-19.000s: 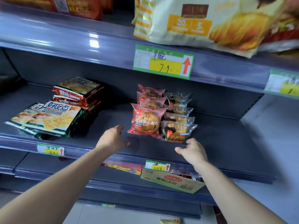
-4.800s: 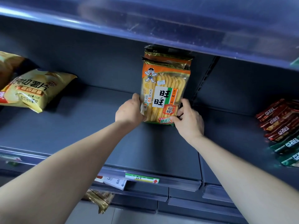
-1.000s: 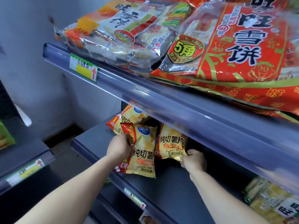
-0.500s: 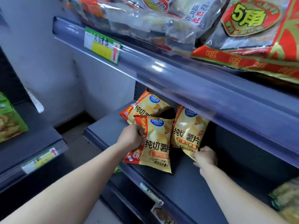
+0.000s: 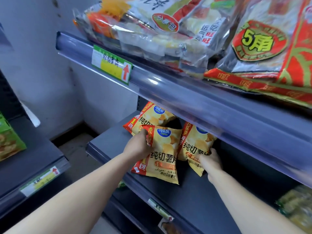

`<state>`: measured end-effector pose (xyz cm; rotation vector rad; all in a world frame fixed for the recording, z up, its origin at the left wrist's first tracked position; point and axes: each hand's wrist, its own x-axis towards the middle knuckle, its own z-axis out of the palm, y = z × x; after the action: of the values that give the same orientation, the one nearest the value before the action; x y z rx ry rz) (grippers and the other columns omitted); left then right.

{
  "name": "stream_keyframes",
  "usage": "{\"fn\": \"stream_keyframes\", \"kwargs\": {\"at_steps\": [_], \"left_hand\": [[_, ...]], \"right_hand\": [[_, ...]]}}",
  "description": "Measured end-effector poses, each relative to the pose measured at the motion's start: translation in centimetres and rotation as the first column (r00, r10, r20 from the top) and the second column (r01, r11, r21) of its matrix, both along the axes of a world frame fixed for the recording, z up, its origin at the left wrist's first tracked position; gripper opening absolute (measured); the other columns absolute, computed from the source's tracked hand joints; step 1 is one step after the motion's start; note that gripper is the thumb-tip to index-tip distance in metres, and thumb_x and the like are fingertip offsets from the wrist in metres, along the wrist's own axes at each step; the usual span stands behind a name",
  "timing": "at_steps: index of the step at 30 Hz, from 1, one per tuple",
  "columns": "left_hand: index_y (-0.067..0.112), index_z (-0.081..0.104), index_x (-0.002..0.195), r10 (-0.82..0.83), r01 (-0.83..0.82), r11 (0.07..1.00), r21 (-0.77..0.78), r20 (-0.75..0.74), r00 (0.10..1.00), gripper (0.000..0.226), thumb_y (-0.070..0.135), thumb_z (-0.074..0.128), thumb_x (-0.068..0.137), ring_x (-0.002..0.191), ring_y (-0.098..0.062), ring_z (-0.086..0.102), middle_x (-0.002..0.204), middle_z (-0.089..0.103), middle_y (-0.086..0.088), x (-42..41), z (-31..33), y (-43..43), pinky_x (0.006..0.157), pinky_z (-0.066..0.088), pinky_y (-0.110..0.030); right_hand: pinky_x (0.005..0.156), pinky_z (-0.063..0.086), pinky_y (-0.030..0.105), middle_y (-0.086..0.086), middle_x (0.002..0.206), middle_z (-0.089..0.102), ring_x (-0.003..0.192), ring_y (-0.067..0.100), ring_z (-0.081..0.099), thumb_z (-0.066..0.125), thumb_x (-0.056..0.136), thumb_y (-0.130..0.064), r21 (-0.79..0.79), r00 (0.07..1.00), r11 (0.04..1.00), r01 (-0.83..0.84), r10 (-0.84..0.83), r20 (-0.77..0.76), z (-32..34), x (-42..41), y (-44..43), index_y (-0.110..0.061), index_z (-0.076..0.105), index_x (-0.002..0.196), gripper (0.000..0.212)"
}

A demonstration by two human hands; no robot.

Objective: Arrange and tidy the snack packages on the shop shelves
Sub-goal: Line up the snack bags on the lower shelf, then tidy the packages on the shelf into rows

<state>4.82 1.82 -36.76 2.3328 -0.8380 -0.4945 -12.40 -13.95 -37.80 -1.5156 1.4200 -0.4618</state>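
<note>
1. The left hand (image 5: 137, 146) grips the upper left edge of the front chip bag (image 5: 164, 157), its fingers curled round the red side strip.
2. The right hand (image 5: 211, 160) clutches the lower part of the right chip bag (image 5: 195, 143).
3. Both bags sit tilted on the dark lower shelf (image 5: 168, 196), touching side by side.
4. A third chip bag (image 5: 152, 118) lies behind the front one, near the shelf's left end and partly covered by it.
5. The right bag's top is hidden behind the upper shelf rail (image 5: 211, 107), which carries a green and yellow price label (image 5: 112, 65).
6. On the upper shelf lie clear rice cracker packs (image 5: 152, 31) and a big red package (image 5: 270, 48).
7. Far left, a separate shelf (image 5: 38, 159) holds a green package (image 5: 8, 141).
</note>
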Motion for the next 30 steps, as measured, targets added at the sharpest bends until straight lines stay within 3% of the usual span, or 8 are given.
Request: {"fn": "stream_keyframes", "kwargs": {"at_steps": [2, 4, 7, 10, 15, 18, 24, 30], "left_hand": [[0.016, 0.047, 0.128, -0.040, 0.040, 0.999, 0.013, 0.043, 0.998, 0.050, 0.024, 0.070, 0.084, 0.105, -0.023, 0.061, 0.123, 0.061, -0.005, 0.0, 1.1, -0.1, 0.073, 0.049, -0.030], [0.016, 0.055, 0.124, -0.088, 0.085, 0.996, 0.034, 0.089, 0.992, 0.044, 0.024, 0.070, 0.084, 0.106, -0.022, 0.060, 0.122, 0.062, -0.005, -0.2, 2.3, -0.2, 0.074, 0.047, -0.028], [0.017, 0.060, 0.120, -0.145, 0.137, 0.988, 0.067, 0.141, 0.979, 0.039, 0.027, 0.070, 0.083, 0.103, -0.021, 0.059, 0.117, 0.063, -0.004, -0.7, 4.2, -0.3, 0.074, 0.046, -0.028], [0.020, 0.062, 0.117, -0.166, 0.151, 0.984, 0.093, 0.175, 0.970, 0.038, 0.031, 0.071, 0.081, 0.101, -0.021, 0.061, 0.114, 0.065, -0.002, -1.5, 5.9, 0.1, 0.080, 0.051, -0.031], [0.020, 0.063, 0.117, -0.176, 0.148, 0.981, 0.122, 0.264, 0.948, 0.037, 0.032, 0.070, 0.083, 0.103, -0.021, 0.061, 0.109, 0.067, -0.001, -3.6, 8.6, 1.9, 0.071, 0.045, -0.027], [0.020, 0.064, 0.117, -0.170, 0.129, 0.981, 0.142, 0.330, 0.928, 0.036, 0.032, 0.070, 0.083, 0.103, -0.021, 0.061, 0.109, 0.067, -0.001, -5.9, 10.4, 3.8, 0.070, 0.045, -0.027], [0.022, 0.066, 0.111, -0.170, 0.099, 0.978, 0.186, 0.417, 0.893, 0.031, 0.033, 0.068, 0.083, 0.095, -0.021, 0.064, 0.106, 0.066, 0.000, -11.1, 15.2, 7.5, 0.075, 0.054, -0.031], [0.023, 0.068, 0.084, -0.087, 0.073, 0.996, 0.047, 0.510, 0.856, 0.010, 0.032, 0.064, 0.080, 0.077, -0.018, 0.063, 0.086, 0.065, 0.003, -15.7, 21.5, 9.5, 0.059, 0.048, -0.026]], "right_hand": [[0.089, 0.053, 0.041, 0.011, 0.105, 0.064, 0.099, 0.031, 0.063, 0.064, 0.087, -0.009, 0.003, 0.999, 1.000, -0.031, 0.031, -0.016, 1.0, -0.2, 0.4, -0.012, 0.054, 0.101, 0.018], [0.094, 0.051, 0.045, 0.015, 0.112, 0.063, 0.106, 0.034, 0.060, 0.062, 0.089, -0.012, 0.003, 0.998, 0.998, -0.055, 0.055, -0.044, 1.8, -0.5, 0.8, -0.011, 0.054, 0.100, 0.013], [0.100, 0.046, 0.046, 0.021, 0.124, 0.058, 0.112, 0.034, 0.057, 0.058, 0.092, -0.013, -0.028, 0.991, 0.993, -0.110, 0.108, -0.080, 3.5, -1.1, 1.7, -0.010, 0.055, 0.114, 0.021], [0.097, 0.046, 0.039, 0.014, 0.122, 0.058, 0.111, 0.029, 0.056, 0.058, 0.094, -0.019, -0.064, 0.976, 0.980, -0.189, 0.180, -0.123, 5.5, -2.0, 3.0, -0.010, 0.049, 0.129, 0.037], [0.099, 0.046, 0.037, 0.006, 0.121, 0.060, 0.110, 0.023, 0.058, 0.061, 0.092, -0.019, -0.174, 0.925, 0.915, -0.363, 0.331, -0.186, 9.0, -4.3, 5.3, -0.014, 0.050, 0.127, 0.037], [0.099, 0.046, 0.033, 0.000, 0.125, 0.059, 0.112, 0.019, 0.057, 0.064, 0.090, -0.023, -0.240, 0.865, 0.841, -0.485, 0.420, -0.276, 11.2, -6.6, 7.1, -0.020, 0.052, 0.129, 0.041], [0.091, 0.048, 0.026, -0.006, 0.114, 0.064, 0.104, 0.014, 0.060, 0.069, 0.083, -0.034, -0.340, 0.705, 0.629, -0.699, 0.530, -0.471, 15.3, -11.5, 11.5, -0.025, 0.067, 0.108, 0.027], [0.087, 0.052, 0.030, -0.006, 0.103, 0.069, 0.095, 0.013, 0.064, 0.070, 0.084, -0.031, -0.440, 0.629, 0.460, -0.771, 0.658, -0.414, 21.0, -15.0, 14.9, -0.021, 0.070, 0.105, 0.024]]}}
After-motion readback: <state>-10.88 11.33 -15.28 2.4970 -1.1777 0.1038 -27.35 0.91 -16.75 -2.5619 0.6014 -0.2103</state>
